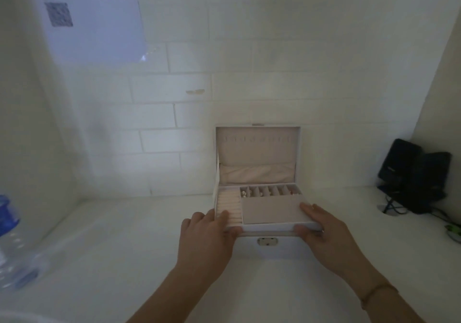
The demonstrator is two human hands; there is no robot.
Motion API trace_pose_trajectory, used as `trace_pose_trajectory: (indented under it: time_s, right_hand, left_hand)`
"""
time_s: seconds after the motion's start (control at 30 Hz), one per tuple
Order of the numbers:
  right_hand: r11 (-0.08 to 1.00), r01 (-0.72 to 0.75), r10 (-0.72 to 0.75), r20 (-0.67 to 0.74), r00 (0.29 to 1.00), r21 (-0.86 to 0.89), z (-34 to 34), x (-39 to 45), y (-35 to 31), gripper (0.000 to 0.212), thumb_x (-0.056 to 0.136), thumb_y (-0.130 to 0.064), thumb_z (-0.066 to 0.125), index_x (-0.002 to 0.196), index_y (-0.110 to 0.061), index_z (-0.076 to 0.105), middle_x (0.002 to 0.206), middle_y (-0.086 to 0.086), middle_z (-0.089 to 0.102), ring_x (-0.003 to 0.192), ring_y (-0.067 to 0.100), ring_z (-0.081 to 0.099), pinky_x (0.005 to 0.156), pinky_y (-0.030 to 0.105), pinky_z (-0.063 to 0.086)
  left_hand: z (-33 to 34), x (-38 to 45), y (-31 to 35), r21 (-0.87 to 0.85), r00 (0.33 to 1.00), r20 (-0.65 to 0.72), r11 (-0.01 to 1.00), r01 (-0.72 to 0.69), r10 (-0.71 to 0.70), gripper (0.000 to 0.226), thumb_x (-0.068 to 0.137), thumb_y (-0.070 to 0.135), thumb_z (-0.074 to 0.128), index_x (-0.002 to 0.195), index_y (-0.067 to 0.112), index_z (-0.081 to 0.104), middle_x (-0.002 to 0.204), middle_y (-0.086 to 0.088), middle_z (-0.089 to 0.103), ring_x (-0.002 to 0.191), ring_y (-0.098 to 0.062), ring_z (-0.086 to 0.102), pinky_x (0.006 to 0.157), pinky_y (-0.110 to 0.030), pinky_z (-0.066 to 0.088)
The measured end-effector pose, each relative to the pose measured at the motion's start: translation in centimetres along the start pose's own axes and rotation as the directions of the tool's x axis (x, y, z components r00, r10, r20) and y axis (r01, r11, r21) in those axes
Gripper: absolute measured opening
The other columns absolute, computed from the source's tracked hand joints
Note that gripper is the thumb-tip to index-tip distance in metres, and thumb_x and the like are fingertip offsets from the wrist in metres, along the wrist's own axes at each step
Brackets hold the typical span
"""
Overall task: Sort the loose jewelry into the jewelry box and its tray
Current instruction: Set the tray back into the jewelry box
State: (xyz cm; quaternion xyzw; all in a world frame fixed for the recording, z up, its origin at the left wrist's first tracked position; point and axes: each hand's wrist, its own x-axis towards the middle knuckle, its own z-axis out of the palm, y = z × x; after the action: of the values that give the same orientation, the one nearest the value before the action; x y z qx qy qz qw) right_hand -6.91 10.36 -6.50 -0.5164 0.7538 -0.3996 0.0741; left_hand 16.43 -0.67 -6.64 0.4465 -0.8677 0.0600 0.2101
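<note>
A white jewelry box (267,248) stands on the white counter against the tiled wall, its lid (258,153) upright and lined in pale pink. The tray (270,210) sits at the box's top, slightly raised at the front. It has ring rolls on the left, a flat compartment in the middle and a back row of small cells with several small jewelry pieces (245,193). My left hand (209,230) grips the tray's front left corner, thumb on the ring rolls. My right hand (321,225) grips the front right corner, thumb on the tray's rim.
A clear plastic water bottle (11,243) with a blue label stands at the far left. Dark devices with cables (414,175) lean in the right corner, beside a cable hole in the counter. A small green object (454,230) lies at the right edge. Paper sheets hang on the wall.
</note>
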Motion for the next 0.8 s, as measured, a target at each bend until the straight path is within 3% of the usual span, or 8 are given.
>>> trace_pose_trajectory:
  time_s: [0.07,0.23,0.37,0.47,0.53,0.6,0.67,0.8]
  right_hand:
    - [1.0,0.008,-0.008,0.013,1.0,-0.009,0.2,-0.3,0.1,0.079,0.07,-0.073,0.048,0.132,-0.023,0.053,0.145,-0.015,0.028,0.131,0.003,0.031,0.104,0.014,0.021]
    - [0.995,0.008,-0.007,0.013,1.0,-0.103,0.9,-0.6,1.4,0.087,0.067,-0.08,0.037,0.132,-0.025,0.054,0.15,-0.013,0.028,0.136,0.008,0.031,0.108,0.018,0.021]
    - [0.999,-0.002,0.002,-0.017,1.0,-0.048,1.0,0.3,1.8,0.062,0.071,-0.084,0.038,0.102,-0.038,0.067,0.133,-0.016,0.044,0.121,0.006,0.048,0.101,0.031,0.044]
    - [0.994,-0.005,0.016,-0.106,0.994,0.11,0.0,2.7,0.0,0.026,0.088,-0.054,0.051,0.07,-0.041,0.065,0.1,-0.012,0.06,0.105,0.014,0.057,0.083,0.011,0.042]
    - [0.967,-0.048,0.095,-0.177,0.98,0.251,-0.9,5.4,-1.1,0.033,0.095,-0.045,0.044,0.086,-0.026,0.069,0.096,0.001,0.065,0.101,0.02,0.059,0.082,0.012,0.043]
    - [0.891,-0.143,0.214,-0.122,0.969,0.431,-1.6,8.6,-1.8,0.056,0.094,-0.056,0.032,0.119,-0.014,0.06,0.123,0.008,0.06,0.114,0.023,0.054,0.098,0.036,0.044]
    - [0.779,-0.239,0.294,-0.001,0.956,0.58,-2.0,11.4,-2.3,0.071,0.091,-0.065,0.024,0.142,-0.019,0.037,0.145,0.002,0.043,0.13,0.021,0.041,0.105,0.046,0.036]
    - [0.657,-0.323,0.326,0.13,0.937,0.681,-2.4,13.4,-3.4,0.097,0.07,-0.084,0.017,0.149,-0.029,0.017,0.148,-0.001,0.039,0.134,0.02,0.038,0.112,0.052,0.015]
  left_hand:
    - [0.1,-0.3,0.3,-0.019,0.999,-0.005,0.999,0.032,-0.032,0.075,0.083,0.07,0.01,0.121,0.031,0.062,0.125,0.004,0.064,0.106,-0.025,0.06,0.087,-0.04,0.045]
    - [2.0,-0.8,-0.1,-0.074,0.997,-0.076,0.997,0.011,-0.016,0.053,0.088,0.066,0.03,0.093,0.029,0.069,0.131,-0.002,0.061,0.103,-0.029,0.062,0.078,-0.043,0.05]
    - [3.3,-0.2,-1.0,-0.301,0.983,-0.182,0.953,-0.023,-0.033,0.042,0.086,0.06,0.041,0.087,0.028,0.067,0.128,0.002,0.059,0.107,-0.023,0.06,0.081,-0.041,0.051]
    - [4.2,-0.1,-1.6,-0.687,0.976,-0.169,0.726,-0.016,-0.138,0.037,0.086,0.06,0.044,0.098,0.032,0.065,0.13,0.015,0.048,0.106,0.0,0.056,0.082,-0.015,0.049]
    - [4.1,0.1,-1.9,-0.791,0.97,-0.14,0.611,0.011,-0.198,0.04,0.085,0.065,0.041,0.111,0.04,0.058,0.129,0.019,0.047,0.108,0.005,0.054,0.081,-0.01,0.046]
    - [3.7,0.3,-2.0,-0.861,0.963,-0.085,0.506,0.058,-0.255,0.045,0.081,0.067,0.04,0.118,0.043,0.053,0.121,0.02,0.054,0.103,0.006,0.057,0.076,-0.008,0.045]
    - [3.4,0.5,-2.1,-0.905,0.958,-0.024,0.414,0.101,-0.287,0.046,0.083,0.064,0.041,0.119,0.038,0.053,0.113,0.019,0.062,0.099,0.01,0.058,0.074,-0.007,0.044]
    - [3.7,0.7,-2.9,-0.949,0.941,0.05,0.278,0.15,-0.336,0.054,0.079,0.071,0.037,0.119,0.039,0.054,0.106,0.027,0.068,0.097,0.003,0.065,0.086,-0.032,0.053]
